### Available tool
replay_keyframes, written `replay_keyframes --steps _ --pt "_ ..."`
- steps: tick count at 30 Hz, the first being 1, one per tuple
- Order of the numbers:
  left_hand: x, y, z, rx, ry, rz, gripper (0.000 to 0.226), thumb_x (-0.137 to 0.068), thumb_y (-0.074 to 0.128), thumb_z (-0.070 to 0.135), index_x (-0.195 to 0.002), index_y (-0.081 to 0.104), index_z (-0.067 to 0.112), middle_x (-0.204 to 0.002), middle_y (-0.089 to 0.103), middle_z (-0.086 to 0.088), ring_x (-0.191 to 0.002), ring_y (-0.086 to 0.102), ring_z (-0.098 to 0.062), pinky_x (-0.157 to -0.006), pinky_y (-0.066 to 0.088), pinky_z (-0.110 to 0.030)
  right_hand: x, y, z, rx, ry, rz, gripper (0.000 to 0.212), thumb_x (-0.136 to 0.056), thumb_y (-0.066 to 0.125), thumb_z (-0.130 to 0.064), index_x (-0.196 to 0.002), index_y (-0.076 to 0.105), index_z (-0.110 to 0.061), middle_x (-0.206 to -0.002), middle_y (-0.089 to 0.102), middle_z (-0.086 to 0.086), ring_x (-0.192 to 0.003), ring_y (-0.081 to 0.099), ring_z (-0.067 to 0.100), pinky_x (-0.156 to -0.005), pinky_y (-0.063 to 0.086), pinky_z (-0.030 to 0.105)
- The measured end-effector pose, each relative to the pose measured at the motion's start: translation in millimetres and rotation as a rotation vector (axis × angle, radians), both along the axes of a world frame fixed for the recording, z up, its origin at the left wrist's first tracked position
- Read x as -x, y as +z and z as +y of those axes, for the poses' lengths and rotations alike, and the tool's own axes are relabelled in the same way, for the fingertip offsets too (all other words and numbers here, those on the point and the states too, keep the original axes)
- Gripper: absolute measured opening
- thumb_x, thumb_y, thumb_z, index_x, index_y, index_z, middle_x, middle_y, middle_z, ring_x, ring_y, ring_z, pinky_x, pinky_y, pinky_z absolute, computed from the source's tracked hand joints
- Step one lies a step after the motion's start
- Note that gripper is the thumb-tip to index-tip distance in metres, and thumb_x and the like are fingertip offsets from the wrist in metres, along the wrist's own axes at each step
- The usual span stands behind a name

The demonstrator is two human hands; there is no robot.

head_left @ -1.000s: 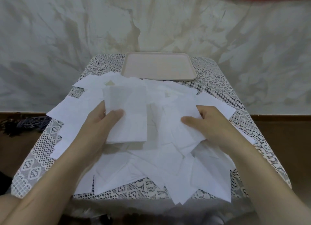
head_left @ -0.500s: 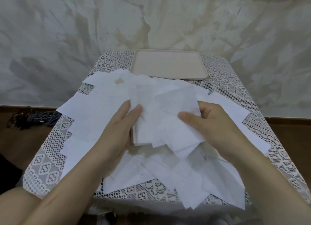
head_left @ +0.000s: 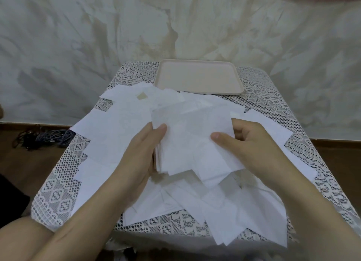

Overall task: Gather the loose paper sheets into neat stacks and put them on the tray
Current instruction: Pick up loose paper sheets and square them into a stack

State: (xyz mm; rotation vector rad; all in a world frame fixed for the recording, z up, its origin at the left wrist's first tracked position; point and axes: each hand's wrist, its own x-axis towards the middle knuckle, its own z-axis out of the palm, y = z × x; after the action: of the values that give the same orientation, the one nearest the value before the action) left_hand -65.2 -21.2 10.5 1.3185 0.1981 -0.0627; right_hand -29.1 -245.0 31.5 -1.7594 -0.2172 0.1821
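I see the left grip (head_left: 140,153) clamped on the left edge of a bundle of white paper sheets (head_left: 191,141), thumb on top and fingers underneath. The right grip (head_left: 252,149) pinches the same bundle at its right edge, thumb lying flat on the top sheet.

The bundle is held between both grips, lifted off the pile, with its face tipped up toward me. Its far edge points at the tray and its left side is squared. The lower sheets splay out crooked on the right-grip side. The long axis looks to run from me toward the tray, but I can't be sure.

Loose paper sheets (head_left: 117,128) lie scattered under and around both grips at mixed angles on the lace-covered desk (head_left: 64,184). The beige tray (head_left: 199,65) sits beyond the grips with its long axis across. There is a cable tangle (head_left: 45,137) on the floor past the left grip.
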Motion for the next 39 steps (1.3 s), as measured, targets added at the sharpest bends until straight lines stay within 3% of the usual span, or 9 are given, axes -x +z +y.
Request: replay_keyframes --steps 5,8,10,19,23,27,29,35,39 --pt "-1.1 -2.8 -2.3 -0.009 -0.028 -0.013 0.037 -0.103 0.053 0.04 -0.13 0.067 0.019 -0.119 0.078 -0.005 -0.089 0.076 -0.018 -0.058 0.059 -0.028 -1.7 -0.1 3.2 -0.14 -0.112 -0.04 0.012 -0.092 0.074 -0.017 -0.101 0.075 -0.008 -0.094 0.079 0.01 -0.087 0.077 0.03 -0.081 0.06 0.048" --pt "-0.1 -4.6 -6.7 0.001 -0.05 -0.039 0.048 -0.091 0.057 0.045 -0.132 0.066 0.021 -0.125 0.077 0.0 -0.111 0.075 -0.019 -0.091 0.06 -0.047 2.4 -8.0 20.9 -0.135 -0.153 -0.124 0.045 -0.084 0.076 -0.031 -0.103 0.064 0.009 -0.099 0.069 0.032 -0.086 0.066 0.051 -0.076 0.055 0.063" --pt "0.3 -4.7 -8.2 -0.003 -0.051 -0.045 0.046 -0.093 0.057 0.044 -0.133 0.065 0.022 -0.125 0.077 0.001 -0.116 0.074 -0.021 -0.101 0.055 -0.056 3.8 -12.3 28.8 -0.097 -0.187 -0.185 0.039 -0.086 0.075 -0.03 -0.096 0.064 0.006 -0.087 0.07 0.023 -0.071 0.06 0.041 -0.065 0.053 0.051" --pt "1.3 -6.9 -7.5 -0.03 -0.035 -0.049 0.039 -0.094 0.061 0.043 -0.129 0.068 0.027 -0.122 0.077 -0.006 -0.113 0.071 -0.04 -0.08 0.047 -0.056 12.8 -19.9 48.1 -0.152 -0.266 -0.101 0.008 -0.096 0.069 -0.017 -0.097 0.072 -0.01 -0.093 0.077 0.003 -0.089 0.072 0.024 -0.078 0.058 0.042" --pt "-0.8 -6.0 -4.6 -0.064 -0.014 -0.054 0.032 -0.1 0.059 0.037 -0.129 0.069 0.027 -0.117 0.079 -0.006 -0.099 0.076 -0.03 -0.071 0.055 -0.04 12.0 -19.3 44.8 -0.111 -0.227 -0.125 0.004 -0.095 0.071 -0.016 -0.095 0.071 -0.012 -0.09 0.076 0.004 -0.082 0.071 0.025 -0.071 0.056 0.039" --pt "-1.5 -5.0 -1.5 -0.045 0.015 -0.04 0.035 -0.092 0.063 0.042 -0.122 0.074 0.029 -0.121 0.077 -0.011 -0.112 0.072 -0.039 -0.092 0.047 -0.064 6.3 -11.5 35.8 -0.162 -0.264 -0.143 0.014 -0.097 0.069 -0.014 -0.084 0.063 -0.014 -0.068 0.062 -0.002 -0.052 0.051 0.017 -0.044 0.042 0.025" --pt "-1.6 -5.0 -1.1 -0.037 0.016 -0.042 0.039 -0.092 0.062 0.041 -0.126 0.071 0.024 -0.121 0.078 -0.007 -0.113 0.074 -0.033 -0.1 0.05 -0.063 2.2 -6.8 28.7 -0.193 -0.282 -0.135 0.02 -0.098 0.067 -0.015 -0.079 0.061 -0.015 -0.063 0.053 -0.005 -0.05 0.044 0.011 -0.042 0.039 0.023" --pt "-0.9 -6.7 -4.3 -0.064 -0.043 -0.092 0.043 -0.09 0.061 0.047 -0.127 0.069 0.026 -0.116 0.079 -0.002 -0.094 0.077 -0.021 -0.056 0.057 -0.028 -0.8 -10.0 24.9 -0.116 -0.217 -0.148 0.014 -0.091 0.077 -0.022 -0.079 0.07 -0.02 -0.07 0.061 0.003 -0.061 0.05 0.013 -0.062 0.039 0.029" --pt "-0.7 -9.8 -5.2 -0.061 -0.076 -0.097 0.038 -0.096 0.073 0.038 -0.132 0.067 0.025 -0.125 0.077 -0.003 -0.115 0.074 -0.027 -0.088 0.061 -0.043 -0.7 -15.3 34.7 -0.034 -0.235 -0.174 0.017 -0.087 0.08 -0.029 -0.076 0.068 -0.024 -0.071 0.065 -0.002 -0.065 0.055 0.011 -0.067 0.043 0.032"
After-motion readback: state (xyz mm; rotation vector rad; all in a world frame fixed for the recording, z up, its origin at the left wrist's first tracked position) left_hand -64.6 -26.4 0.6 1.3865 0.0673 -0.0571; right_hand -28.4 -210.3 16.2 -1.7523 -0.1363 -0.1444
